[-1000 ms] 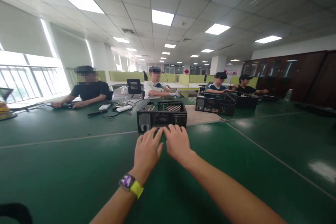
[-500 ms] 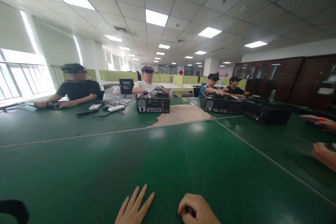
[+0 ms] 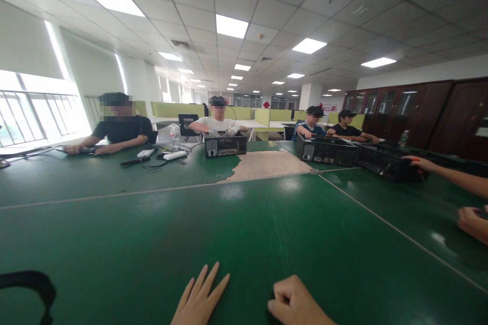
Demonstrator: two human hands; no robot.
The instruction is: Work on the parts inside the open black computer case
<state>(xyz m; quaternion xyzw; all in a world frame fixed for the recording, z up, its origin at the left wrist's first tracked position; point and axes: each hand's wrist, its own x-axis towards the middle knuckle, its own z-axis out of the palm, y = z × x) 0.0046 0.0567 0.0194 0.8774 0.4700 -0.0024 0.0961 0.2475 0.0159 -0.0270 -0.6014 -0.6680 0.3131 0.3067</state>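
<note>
While the left hand [image 3: 198,297] is spread, computer cases [image 3: 226,147] stand beyond.

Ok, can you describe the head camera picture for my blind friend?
A bare left hand with fingers spread and a bare, curled right hand show low against a shiny green table. People sit beyond, some handling black metal computer cases.

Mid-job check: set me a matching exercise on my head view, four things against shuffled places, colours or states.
1. left hand
2. right hand
3. worn patch
4. black curved object

A. pale beige, ragged-edged
B. fingers curled in
C. at the picture's left edge
D. fingers spread

Pairs: 1-D, 2-B, 3-A, 4-C
</note>
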